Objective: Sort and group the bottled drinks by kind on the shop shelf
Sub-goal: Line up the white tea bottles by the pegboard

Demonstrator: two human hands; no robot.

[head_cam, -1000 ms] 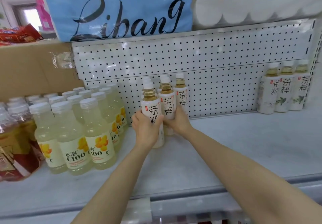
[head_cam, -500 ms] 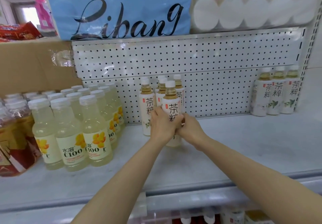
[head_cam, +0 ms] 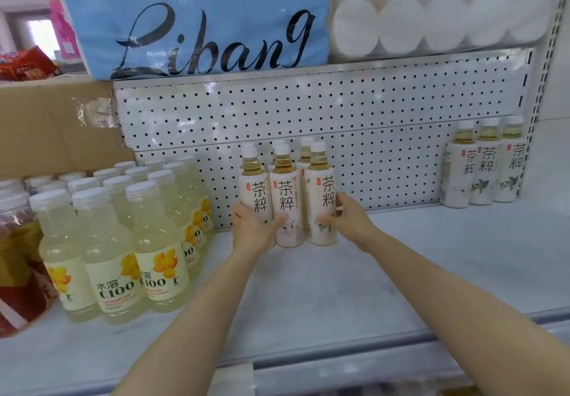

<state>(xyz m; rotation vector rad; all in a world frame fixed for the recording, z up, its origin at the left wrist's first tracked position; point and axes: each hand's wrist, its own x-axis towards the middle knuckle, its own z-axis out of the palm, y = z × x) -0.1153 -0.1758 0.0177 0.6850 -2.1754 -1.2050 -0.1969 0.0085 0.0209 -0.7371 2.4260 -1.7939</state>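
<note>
More tea bottles stand behind the front three tea bottles [head_cam: 287, 198], and only their white caps show. The left hand [head_cam: 253, 229] hides the bottom of the left bottle and holds it. The right hand [head_cam: 345, 218] wraps around the right bottle. They stand mid-shelf [head_cam: 339, 287], by the pegboard [head_cam: 339, 118].

Both bare forearms are stretched forward from the lower edge of the view, converging toward the middle. The left hand [head_cam: 251, 226] is seen from the back, fingers curled forward and thumb spread to the right. The right hand [head_cam: 347, 218] is turned inward, fingers wrapped and thumb extended leftward.
</note>
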